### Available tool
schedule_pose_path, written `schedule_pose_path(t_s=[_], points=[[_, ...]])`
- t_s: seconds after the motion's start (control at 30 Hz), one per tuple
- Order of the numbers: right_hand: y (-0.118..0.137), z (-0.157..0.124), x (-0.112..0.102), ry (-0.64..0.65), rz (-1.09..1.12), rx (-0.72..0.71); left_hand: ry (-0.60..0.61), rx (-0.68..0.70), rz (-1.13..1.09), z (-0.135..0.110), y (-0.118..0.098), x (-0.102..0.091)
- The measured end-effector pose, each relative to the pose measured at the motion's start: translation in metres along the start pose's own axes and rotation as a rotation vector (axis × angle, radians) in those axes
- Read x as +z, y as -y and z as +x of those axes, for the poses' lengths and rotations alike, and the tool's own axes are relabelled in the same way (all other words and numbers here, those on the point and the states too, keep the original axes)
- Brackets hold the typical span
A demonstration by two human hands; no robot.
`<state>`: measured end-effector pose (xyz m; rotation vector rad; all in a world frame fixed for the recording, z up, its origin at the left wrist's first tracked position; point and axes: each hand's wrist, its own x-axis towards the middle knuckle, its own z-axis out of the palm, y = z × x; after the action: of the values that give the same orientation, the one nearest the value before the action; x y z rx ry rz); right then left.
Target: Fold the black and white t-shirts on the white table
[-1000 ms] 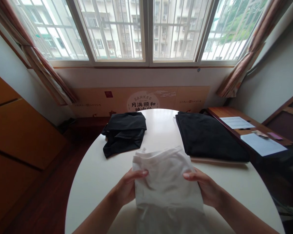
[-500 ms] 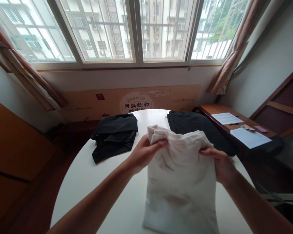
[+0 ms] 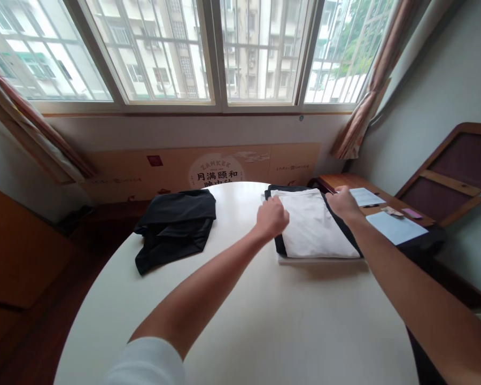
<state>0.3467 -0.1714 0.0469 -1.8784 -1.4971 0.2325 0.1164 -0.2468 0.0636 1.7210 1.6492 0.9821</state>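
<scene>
A white folded garment (image 3: 315, 227) lies flat on a black folded garment (image 3: 281, 247), whose dark edges show around it. White cloth (image 3: 288, 260) peeks out beneath the pile. My left hand (image 3: 272, 218) is closed at the white garment's left edge, its fingertips partly hidden. Beside the upper right edge, my right hand (image 3: 343, 203) is closed with fingers curled; I cannot tell what is in its fingers. To the left, a loosely folded black garment (image 3: 178, 227) rests apart from both hands.
Everything lies on a round white table (image 3: 240, 310). A wooden side table (image 3: 332, 182) on the right carries paper sheets (image 3: 396, 227), a pen and small items. A wooden chair back (image 3: 444, 176) leans beside it. Windows and curtains (image 3: 356, 117) are behind.
The white garment has moved forward and down from in front of me onto the black pile at right. Both hands moved forward with it, and the camera view shifted slightly right.
</scene>
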Motion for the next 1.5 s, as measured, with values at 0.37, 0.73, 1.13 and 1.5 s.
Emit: schedule_pose_path(t_s=[0.37, 0.73, 1.13, 1.5], points=[[-0.052, -0.077, 0.025, 0.109, -0.388, -0.128, 0.127, 0.022, 0.475, -0.094, 0.033, 0.034], [-0.019, -0.147, 0.045, 0.181, -0.366, -0.795, 0.169, 0.619, 0.871, -0.115, 0.068, 0.018], [-0.014, -0.171, 0.059, 0.183, -0.337, -0.853, -0.022, 0.263, 0.645, -0.089, 0.102, -0.061], [-0.012, -0.171, 0.062, 0.154, -0.297, -0.82, -0.469, -0.208, 0.756, -0.077, 0.225, -0.212]])
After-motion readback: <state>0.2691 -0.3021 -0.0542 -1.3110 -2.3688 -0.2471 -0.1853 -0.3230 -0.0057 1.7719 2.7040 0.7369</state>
